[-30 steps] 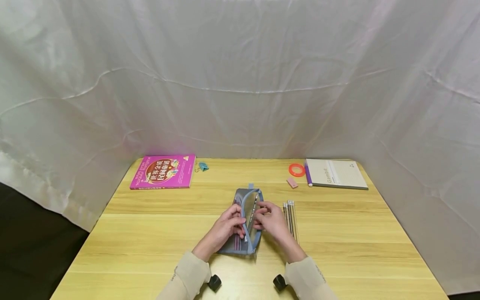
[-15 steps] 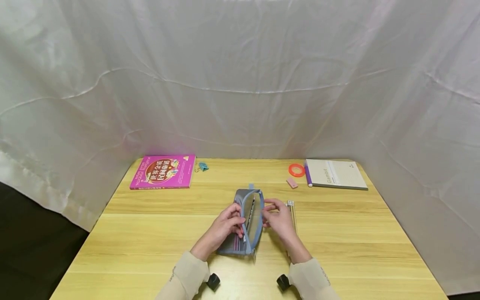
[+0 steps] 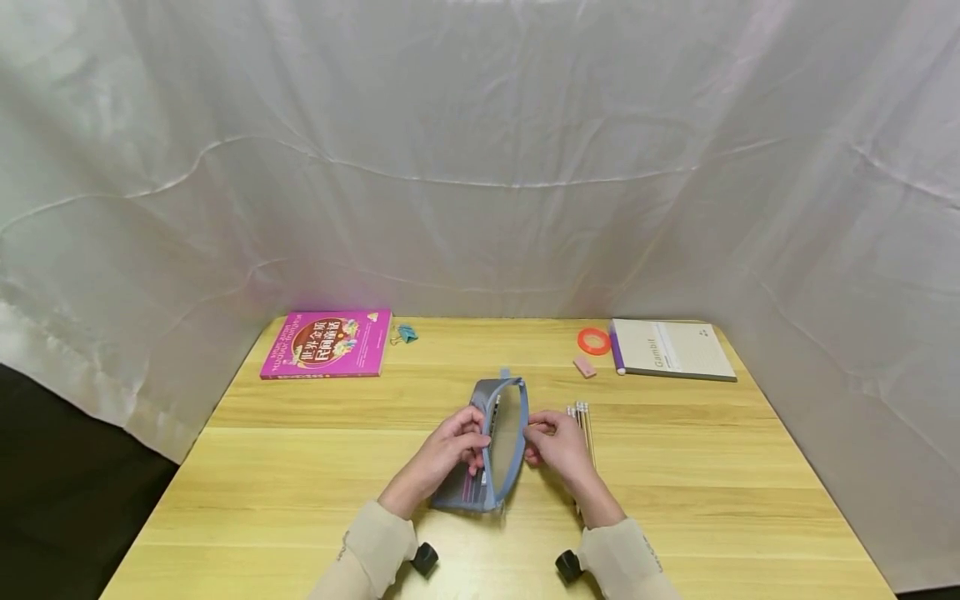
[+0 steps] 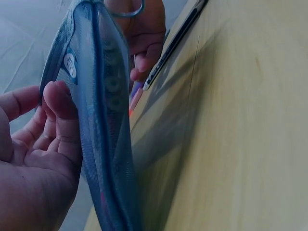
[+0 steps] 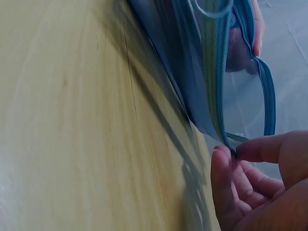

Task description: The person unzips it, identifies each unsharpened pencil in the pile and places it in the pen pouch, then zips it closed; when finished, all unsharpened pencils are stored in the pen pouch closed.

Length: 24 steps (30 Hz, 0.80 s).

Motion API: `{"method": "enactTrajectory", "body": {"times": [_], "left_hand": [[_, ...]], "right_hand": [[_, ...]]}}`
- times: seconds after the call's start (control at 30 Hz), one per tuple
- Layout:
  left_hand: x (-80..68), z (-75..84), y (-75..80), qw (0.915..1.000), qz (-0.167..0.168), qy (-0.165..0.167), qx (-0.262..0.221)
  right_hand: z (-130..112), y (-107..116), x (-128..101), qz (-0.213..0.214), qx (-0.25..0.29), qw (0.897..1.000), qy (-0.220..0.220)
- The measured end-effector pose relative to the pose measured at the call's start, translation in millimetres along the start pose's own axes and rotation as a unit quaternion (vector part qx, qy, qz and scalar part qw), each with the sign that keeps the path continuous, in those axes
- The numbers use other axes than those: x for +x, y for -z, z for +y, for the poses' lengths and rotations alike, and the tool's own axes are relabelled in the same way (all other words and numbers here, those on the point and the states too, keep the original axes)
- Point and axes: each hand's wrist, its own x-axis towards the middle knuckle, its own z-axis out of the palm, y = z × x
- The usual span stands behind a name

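A blue-grey mesh pencil case (image 3: 459, 492) stands on the table with its zip mouth spread wide. My left hand (image 3: 450, 446) pinches the left edge of the mouth between thumb and fingers, as the left wrist view also shows on the case (image 4: 103, 120). On the opposite side my right hand (image 3: 558, 446) pinches the zip edge (image 5: 224, 110) between thumb and forefinger. A patterned pencil (image 3: 495, 412) leans inside the case, mostly hidden by the left edge. Several pencils (image 3: 583, 417) lie just right of my right hand, partly covered by its wrist.
Toward the back left lie a pink book (image 3: 330, 343) and teal binder clips (image 3: 407, 333). At the back right are a red tape roll (image 3: 594, 341), a pink eraser (image 3: 584, 367), a purple marker (image 3: 617, 350) and a notebook (image 3: 678, 348). A pale curtain (image 3: 480, 208) surrounds the table.
My right hand has come out of the case's mouth and taken hold of its right edge. The mouth is spread wider, and the pencil inside now sits closer to the left edge.
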Motion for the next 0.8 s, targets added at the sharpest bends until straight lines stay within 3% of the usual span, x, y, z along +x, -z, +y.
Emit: {"method": "enactTrajectory", "body": {"times": [0.43, 0.8], "left_hand": [[-3.5, 2.7, 6.9, 0.9995, 0.003, -0.002, 0.033], [-3.5, -0.4, 5.6, 0.9947, -0.015, 0.019, 0.1]], "right_hand": [[-5.8, -2.7, -2.5, -0.024, 0.048, 0.998, 0.01], [-8.2, -5.7, -2.3, -0.037, 0.079, 0.996, 0.013]]}}
